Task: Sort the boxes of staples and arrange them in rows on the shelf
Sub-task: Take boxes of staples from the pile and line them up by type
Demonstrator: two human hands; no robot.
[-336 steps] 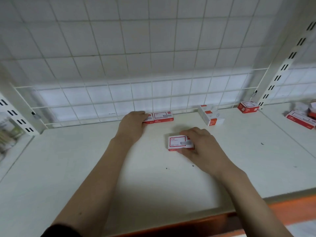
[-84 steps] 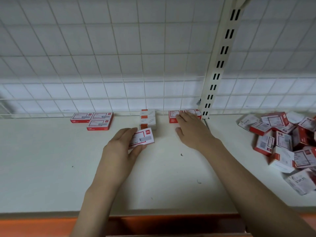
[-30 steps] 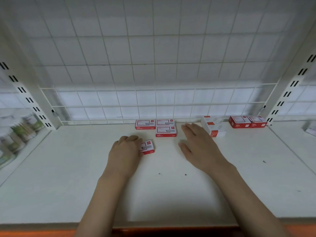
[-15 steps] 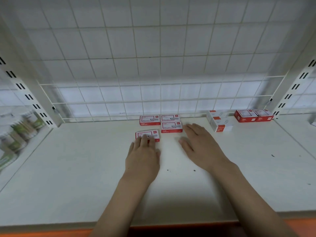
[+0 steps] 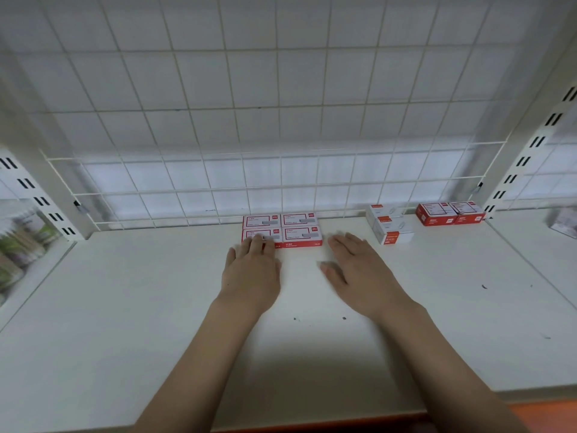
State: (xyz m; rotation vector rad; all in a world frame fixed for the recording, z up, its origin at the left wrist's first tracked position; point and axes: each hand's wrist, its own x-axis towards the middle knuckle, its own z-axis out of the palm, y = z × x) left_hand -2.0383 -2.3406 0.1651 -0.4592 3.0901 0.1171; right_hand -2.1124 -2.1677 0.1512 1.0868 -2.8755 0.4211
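On the white shelf (image 5: 125,307), four red-and-white staple boxes (image 5: 281,229) sit in a two-by-two block against the wire grid back (image 5: 281,120). The left hand (image 5: 249,273) lies flat, fingertips on the front-left box (image 5: 259,237). The right hand (image 5: 359,273) rests open just beside the block. Farther right stand two white boxes (image 5: 390,228) and two red boxes (image 5: 449,212).

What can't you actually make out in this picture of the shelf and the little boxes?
All in the head view:
- Print on the red and white boxes: too small to read.
- Front left box: near edge covered by the left hand.
- Packets at far left: blurred, cut by the edge.
- Item at far right: blurred, cut off.
- Whether the right hand touches the shelf: unclear.
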